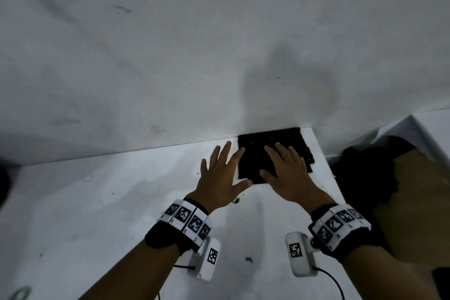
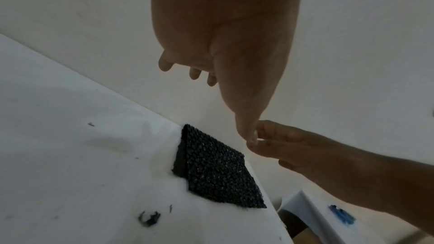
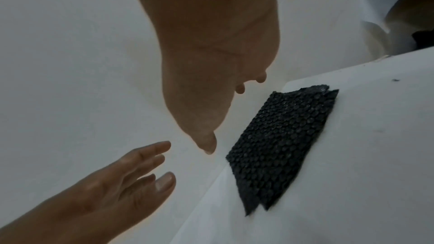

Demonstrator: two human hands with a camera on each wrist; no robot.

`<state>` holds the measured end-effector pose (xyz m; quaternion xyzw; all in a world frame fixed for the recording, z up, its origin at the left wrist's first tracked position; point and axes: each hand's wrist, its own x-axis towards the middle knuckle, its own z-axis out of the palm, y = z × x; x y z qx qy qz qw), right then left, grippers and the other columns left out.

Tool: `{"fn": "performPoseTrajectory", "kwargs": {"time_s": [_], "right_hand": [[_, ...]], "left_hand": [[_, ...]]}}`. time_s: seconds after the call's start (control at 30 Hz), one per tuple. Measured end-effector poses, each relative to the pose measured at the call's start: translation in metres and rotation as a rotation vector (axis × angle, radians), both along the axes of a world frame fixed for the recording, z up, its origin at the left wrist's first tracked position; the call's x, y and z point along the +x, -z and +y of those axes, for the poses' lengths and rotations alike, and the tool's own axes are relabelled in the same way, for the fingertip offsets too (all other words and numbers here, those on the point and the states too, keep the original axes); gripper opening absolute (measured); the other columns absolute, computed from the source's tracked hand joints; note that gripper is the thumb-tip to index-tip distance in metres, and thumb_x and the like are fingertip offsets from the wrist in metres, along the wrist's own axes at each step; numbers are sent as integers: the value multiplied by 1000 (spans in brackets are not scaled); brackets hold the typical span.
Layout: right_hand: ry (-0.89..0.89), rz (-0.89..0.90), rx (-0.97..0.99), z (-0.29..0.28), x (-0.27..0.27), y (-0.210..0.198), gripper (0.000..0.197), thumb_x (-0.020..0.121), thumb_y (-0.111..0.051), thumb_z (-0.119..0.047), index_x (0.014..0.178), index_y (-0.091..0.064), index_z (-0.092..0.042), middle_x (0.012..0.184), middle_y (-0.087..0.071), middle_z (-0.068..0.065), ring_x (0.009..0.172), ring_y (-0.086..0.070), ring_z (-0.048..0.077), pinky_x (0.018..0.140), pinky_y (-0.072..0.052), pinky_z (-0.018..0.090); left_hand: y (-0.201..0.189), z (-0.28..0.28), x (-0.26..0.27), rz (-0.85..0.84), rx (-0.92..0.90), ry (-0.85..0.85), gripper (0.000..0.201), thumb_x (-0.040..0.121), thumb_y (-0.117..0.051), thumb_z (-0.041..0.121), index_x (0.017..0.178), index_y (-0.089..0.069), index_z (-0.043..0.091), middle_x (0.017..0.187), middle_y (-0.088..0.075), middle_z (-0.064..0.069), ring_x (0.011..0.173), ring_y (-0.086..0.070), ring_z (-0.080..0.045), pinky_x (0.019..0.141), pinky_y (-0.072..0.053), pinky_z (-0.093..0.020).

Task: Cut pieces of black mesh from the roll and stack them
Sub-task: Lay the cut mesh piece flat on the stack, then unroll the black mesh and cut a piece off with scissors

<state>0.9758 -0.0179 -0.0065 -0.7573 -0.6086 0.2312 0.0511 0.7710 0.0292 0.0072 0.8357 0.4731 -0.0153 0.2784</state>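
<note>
A small stack of black mesh pieces (image 1: 275, 151) lies flat at the far right corner of the white table (image 1: 97, 202), against the wall, with its layers slightly offset (image 3: 281, 146). My right hand (image 1: 280, 165) is spread open over the stack. My left hand (image 1: 226, 168) is open with its fingers fanned at the stack's left edge. In both wrist views the stack (image 2: 216, 173) lies below the fingers, and neither hand holds anything. The roll is not in view.
The white wall (image 1: 219, 44) rises right behind the table. Past the table's right edge are dark material (image 1: 365, 173) and brown cardboard (image 1: 414, 202). Small black scraps (image 1: 236, 200) lie on the table. A grey metal loop (image 1: 20, 293) shows at the bottom left.
</note>
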Motion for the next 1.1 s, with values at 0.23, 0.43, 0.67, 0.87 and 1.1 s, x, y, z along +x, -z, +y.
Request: {"fn": "performPoseTrajectory", "kwargs": {"time_s": [0.23, 0.43, 0.67, 0.87, 1.1], "right_hand": [[-95, 90, 84, -19, -100, -39, 78, 90, -37, -67, 157, -18, -31, 166, -8, 4, 152, 0, 32, 122, -8, 54], [-270, 130, 123, -21, -194, -65, 69, 98, -46, -54, 157, -15, -32, 166, -7, 1, 153, 1, 30, 122, -8, 50], [-501, 188, 85, -11, -308, -65, 65, 97, -51, -51, 153, -27, -30, 159, -28, 1, 150, -14, 28, 121, -17, 44], [-654, 297, 77, -6, -428, -88, 52, 97, -59, -38, 145, -44, -26, 139, -51, 0, 137, -32, 27, 110, -33, 38], [-885, 290, -7, 0, -581, -94, 44, 97, -57, -38, 139, -49, -27, 128, -58, 0, 122, -45, 25, 98, -42, 37]], "left_hand": [[-50, -45, -114, -38, 15, -218, 83, 92, -53, 63, 157, -8, 39, 167, 7, 5, 153, 11, -20, 122, -6, -56], [-75, -64, -209, -109, 73, -409, 80, 92, -58, 59, 157, -16, 37, 167, -1, 4, 154, 6, -20, 122, -11, -53], [-81, -98, -327, -108, 75, -662, 70, 91, -61, 56, 151, -29, 39, 163, -17, 6, 151, -8, -16, 120, -16, -52], [-85, -130, -457, -49, 171, -924, 58, 89, -67, 46, 142, -47, 33, 154, -32, 4, 142, -27, -23, 114, -29, -43], [-79, -186, -598, -224, 394, -1402, 66, 84, -75, 15, 141, -43, 12, 139, -31, -17, 111, -54, -43, 96, -50, -50]]}}
